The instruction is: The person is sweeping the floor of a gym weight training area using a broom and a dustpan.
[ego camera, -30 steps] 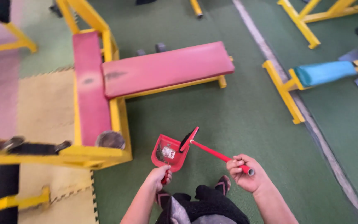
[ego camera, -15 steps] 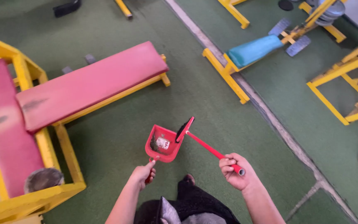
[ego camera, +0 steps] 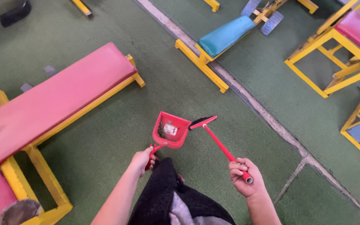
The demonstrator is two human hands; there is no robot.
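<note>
My left hand [ego camera: 141,159] grips the handle of a red dustpan [ego camera: 171,130], held level above the green carpet floor [ego camera: 238,125]. Dark debris and a small white scrap lie inside the pan. In my right hand [ego camera: 243,176] is the end of a red-handled small broom [ego camera: 217,140]. Its black bristle head [ego camera: 201,121] hangs just right of the dustpan's rim, slightly apart from it. My dark trouser leg shows below the pan.
A long red padded bench [ego camera: 55,100] on a yellow frame stands at the left. A blue padded bench [ego camera: 223,35] with yellow legs is at the top centre. More yellow frames [ego camera: 334,54] stand at the right. A grey seam [ego camera: 263,112] crosses the floor diagonally.
The view has swung to the right, sliding the red bench leftward. The broom head has drawn out of the dustpan and now sits beside its right rim.
</note>
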